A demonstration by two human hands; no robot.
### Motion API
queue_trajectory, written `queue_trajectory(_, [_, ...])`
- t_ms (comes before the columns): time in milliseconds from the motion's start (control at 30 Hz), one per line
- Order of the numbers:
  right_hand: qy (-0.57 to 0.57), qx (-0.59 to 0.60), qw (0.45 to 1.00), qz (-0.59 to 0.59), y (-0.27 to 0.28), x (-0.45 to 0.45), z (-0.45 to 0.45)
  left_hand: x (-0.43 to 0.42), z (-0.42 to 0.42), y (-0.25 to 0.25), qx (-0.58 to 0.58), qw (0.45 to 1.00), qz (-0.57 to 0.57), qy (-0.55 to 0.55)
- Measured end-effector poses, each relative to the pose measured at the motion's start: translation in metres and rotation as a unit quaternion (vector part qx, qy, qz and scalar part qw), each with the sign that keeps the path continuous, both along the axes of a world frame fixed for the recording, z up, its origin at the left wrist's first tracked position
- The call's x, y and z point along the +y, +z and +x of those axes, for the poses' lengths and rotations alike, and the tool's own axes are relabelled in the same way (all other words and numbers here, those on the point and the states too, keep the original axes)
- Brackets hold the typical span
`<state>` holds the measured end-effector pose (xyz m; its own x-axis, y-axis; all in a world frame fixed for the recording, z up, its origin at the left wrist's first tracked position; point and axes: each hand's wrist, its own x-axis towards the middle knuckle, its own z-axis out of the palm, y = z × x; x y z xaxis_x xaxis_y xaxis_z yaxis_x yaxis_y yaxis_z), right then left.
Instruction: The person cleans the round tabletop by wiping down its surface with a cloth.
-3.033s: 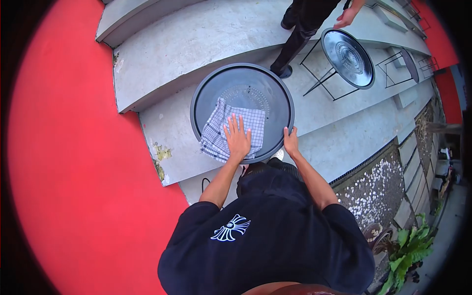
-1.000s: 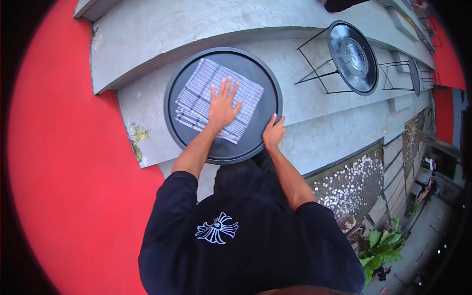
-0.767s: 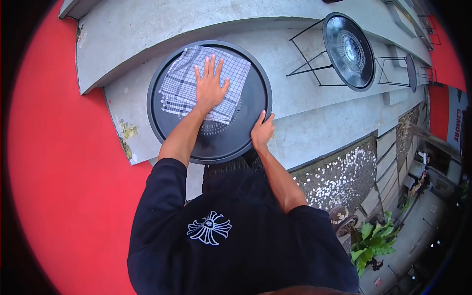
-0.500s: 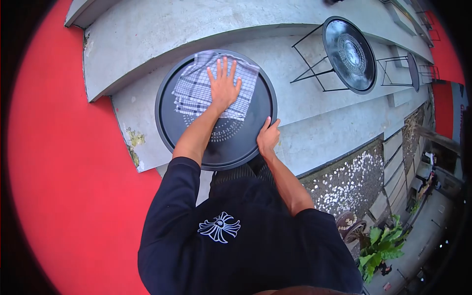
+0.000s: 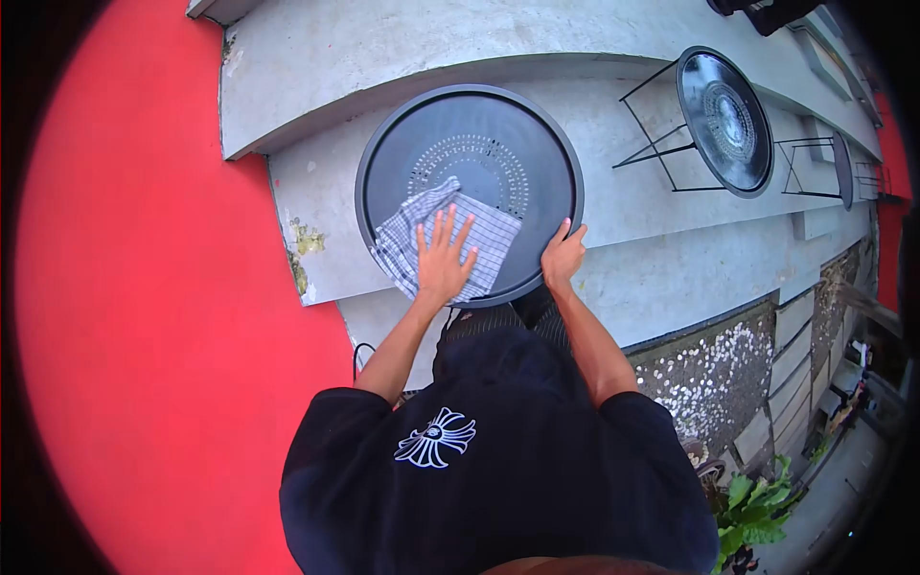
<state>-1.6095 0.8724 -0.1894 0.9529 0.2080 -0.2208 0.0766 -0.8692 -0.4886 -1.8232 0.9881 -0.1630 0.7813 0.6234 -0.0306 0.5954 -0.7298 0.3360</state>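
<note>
A round black tray-like tabletop [image 5: 470,115] with a raised rim and a ring of pale dotted marks lies in front of me. My left hand [image 5: 445,261] rests flat with fingers spread on a checked cloth [image 5: 494,235], pressing it against the near left part of the surface. The cloth is partly bunched at its left side. At the right edge, my right hand [image 5: 563,255] grips the rim, thumb on top and the other fingers curled around the outside. What supports the tabletop underneath is mostly hidden.
Another round black table [image 5: 725,120] on thin metal legs stands to the right, with a further one [image 5: 842,171] beyond it. Grey concrete steps [image 5: 431,38] run across. Red flooring [image 5: 172,287] lies left, white pebbles [image 5: 704,369] and a leafy plant [image 5: 757,513] lower right.
My left hand has drawn the cloth from the far part of the tabletop toward me, uncovering the dotted ring. My right hand stays on the rim. The whole view has shifted somewhat.
</note>
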Motion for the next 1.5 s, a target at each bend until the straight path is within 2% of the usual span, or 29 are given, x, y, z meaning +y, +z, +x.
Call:
queue_trajectory(133, [-0.014, -0.007, 1.000, 0.007, 0.006, 0.003, 0.000, 0.089, 0.007, -0.017, -0.022, 0.992, 0.081, 0.097])
queue_trajectory(200, [-0.013, -0.006, 1.000, -0.007, 0.007, 0.003, -0.002, 0.124, 0.042, -0.031, -0.034, 0.989, 0.090, 0.116])
queue_trajectory(267, [-0.019, -0.009, 1.000, -0.010, 0.009, 0.004, -0.002, 0.147, 0.084, -0.047, -0.031, 0.973, 0.115, 0.199])
queue_trajectory(300, [-0.018, -0.004, 1.000, -0.012, 0.009, 0.004, -0.001, 0.146, 0.107, -0.048, -0.037, 0.972, 0.113, 0.201])
queue_trajectory(367, [-0.015, -0.013, 1.000, -0.013, 0.009, 0.004, 0.001, 0.124, 0.157, -0.048, -0.049, 0.979, 0.138, 0.141])
queue_trajectory(467, [-0.022, -0.003, 1.000, -0.001, 0.010, 0.003, -0.003, 0.060, 0.186, -0.039, -0.079, 0.993, 0.086, -0.003])
queue_trajectory(567, [-0.003, -0.006, 1.000, 0.030, -0.007, -0.006, 0.000, 0.001, 0.153, -0.027, -0.099, 0.986, 0.026, -0.132])
queue_trajectory(633, [0.044, -0.048, 0.997, 0.049, -0.043, -0.020, 0.000, -0.028, 0.113, -0.026, -0.080, 0.987, 0.034, -0.135])
queue_trajectory(667, [0.024, -0.031, 0.996, 0.079, -0.009, -0.016, -0.007, -0.039, 0.089, -0.023, -0.079, 0.987, 0.040, -0.137])
queue_trajectory(733, [0.004, -0.015, 0.998, 0.069, -0.004, -0.010, -0.003, -0.051, 0.044, -0.015, -0.079, 0.993, -0.047, -0.080])
queue_trajectory(767, [-0.018, 0.000, 0.998, 0.054, -0.002, -0.008, -0.002, -0.051, 0.026, -0.012, -0.079, 0.993, -0.041, -0.083])
queue_trajectory(833, [-0.021, -0.003, 0.998, 0.060, 0.002, -0.008, -0.008, -0.049, -0.006, -0.001, -0.033, 0.998, -0.049, -0.001])
queue_trajectory(900, [-0.026, -0.032, 0.996, 0.077, 0.003, -0.010, -0.013, -0.037, -0.028, 0.000, -0.038, 0.998, -0.052, 0.009])
queue_trajectory(933, [-0.029, 0.054, 0.994, 0.091, 0.013, -0.014, -0.014, -0.023, -0.039, -0.005, -0.091, 0.986, -0.137, 0.000])
queue_trajectory(967, [-0.025, 0.057, 0.994, 0.092, 0.011, -0.018, -0.025, -0.012, -0.046, -0.011, -0.144, 0.964, -0.222, -0.008])
queue_trajectory(1000, [0.008, -0.043, 0.996, 0.082, 0.001, -0.025, -0.038, -0.005, -0.048, 0.006, -0.219, 0.930, -0.289, 0.064])
queue_trajectory(1033, [0.041, -0.145, 0.986, 0.074, 0.000, -0.030, -0.051, 0.002, -0.053, 0.010, -0.221, 0.930, -0.285, 0.068])
queue_trajectory(1100, [0.052, -0.122, 0.990, 0.053, 0.003, -0.041, -0.083, 0.018, -0.059, 0.017, -0.208, 0.958, -0.130, 0.150])
queue_trajectory(1133, [0.098, -0.139, 0.985, 0.018, 0.009, -0.046, -0.100, 0.024, -0.058, 0.013, -0.212, 0.957, -0.129, 0.153])
queue_trajectory(1200, [0.182, -0.165, 0.969, -0.012, 0.018, -0.049, -0.119, 0.029, -0.053, 0.005, -0.087, 0.973, -0.058, 0.208])
queue_trajectory(1233, [0.182, -0.169, 0.969, -0.012, 0.022, -0.049, -0.120, 0.027, -0.051, 0.002, -0.091, 0.972, -0.057, 0.207])
queue_trajectory(1300, [0.252, -0.087, 0.962, -0.062, 0.032, -0.047, -0.120, 0.023, -0.046, -0.004, -0.026, 0.985, -0.018, 0.171])
queue_trajectory(1367, [0.240, -0.113, 0.963, -0.047, 0.037, -0.049, -0.119, 0.018, -0.042, -0.009, -0.060, 0.984, -0.022, 0.166])
queue_trajectory(1433, [0.303, -0.056, 0.950, -0.043, 0.041, -0.055, -0.118, 0.015, -0.039, -0.015, -0.066, 0.984, -0.014, 0.166])
queue_trajectory(1500, [0.303, -0.105, 0.947, -0.020, 0.034, -0.062, -0.124, 0.015, -0.040, -0.020, -0.103, 0.980, -0.015, 0.168])
